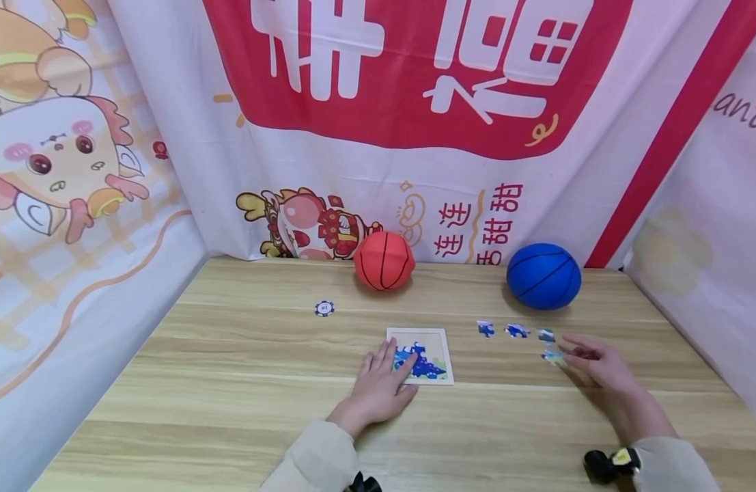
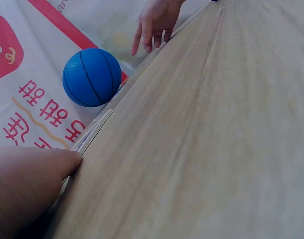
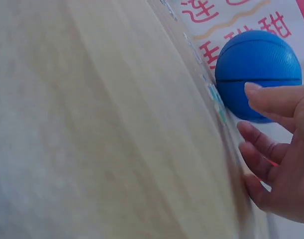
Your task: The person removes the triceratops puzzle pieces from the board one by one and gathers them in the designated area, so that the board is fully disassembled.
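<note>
A white-framed jigsaw puzzle lies on the wooden table, partly filled with blue pieces. My left hand rests on its left side with fingers spread, covering some of the picture. Over to the right, my right hand hovers by a green and blue puzzle piece, its fingers loosely bent and nothing between them. A greyish-green piece lies just above that one. Two more loose items, a dark blue piece and a blue and white piece, lie in a row to the left.
A red ball and a blue ball sit at the table's back edge, before a printed curtain. A round chip lies left of the puzzle. Fabric walls flank both table sides.
</note>
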`<state>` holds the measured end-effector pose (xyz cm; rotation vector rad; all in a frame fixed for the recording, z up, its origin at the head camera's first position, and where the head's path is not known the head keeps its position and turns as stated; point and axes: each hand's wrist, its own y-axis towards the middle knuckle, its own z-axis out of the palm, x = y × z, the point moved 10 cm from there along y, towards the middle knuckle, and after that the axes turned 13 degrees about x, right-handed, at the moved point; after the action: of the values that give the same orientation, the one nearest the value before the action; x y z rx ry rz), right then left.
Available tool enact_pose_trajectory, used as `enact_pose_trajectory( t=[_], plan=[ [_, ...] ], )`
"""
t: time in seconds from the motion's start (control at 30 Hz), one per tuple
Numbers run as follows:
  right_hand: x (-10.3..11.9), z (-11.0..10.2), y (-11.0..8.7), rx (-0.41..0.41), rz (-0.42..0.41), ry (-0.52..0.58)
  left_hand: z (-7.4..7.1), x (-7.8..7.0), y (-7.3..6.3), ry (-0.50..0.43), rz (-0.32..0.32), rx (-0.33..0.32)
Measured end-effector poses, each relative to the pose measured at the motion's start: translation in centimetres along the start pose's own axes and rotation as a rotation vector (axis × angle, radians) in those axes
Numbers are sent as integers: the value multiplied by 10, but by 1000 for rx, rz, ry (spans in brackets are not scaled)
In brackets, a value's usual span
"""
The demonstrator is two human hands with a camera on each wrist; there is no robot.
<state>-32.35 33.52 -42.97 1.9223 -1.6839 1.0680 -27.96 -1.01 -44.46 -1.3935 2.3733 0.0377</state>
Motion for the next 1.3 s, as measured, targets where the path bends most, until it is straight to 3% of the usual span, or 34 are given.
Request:
enact_pose_trajectory(
  t=[0.3,0.5,0.67,0.97,1.1,1.3],
  plan=[
    [45,9,2,-27,-112,29,1,0,1,-12,9,1],
    [94,38,11,-15,-252,57,1,1,1,-27,15,-4],
    [121,71,24,48,-262,59,2,2,2,-28,19,-7],
    [144,118,46,135,-261,96,-5,6,0,-99,7,-28],
    [152,132,52,143,-304,102,-11,13,0,-87,-7,-66],
    [152,148,56,155,-301,143,-16,20,0,-59,6,-100]
  ],
)
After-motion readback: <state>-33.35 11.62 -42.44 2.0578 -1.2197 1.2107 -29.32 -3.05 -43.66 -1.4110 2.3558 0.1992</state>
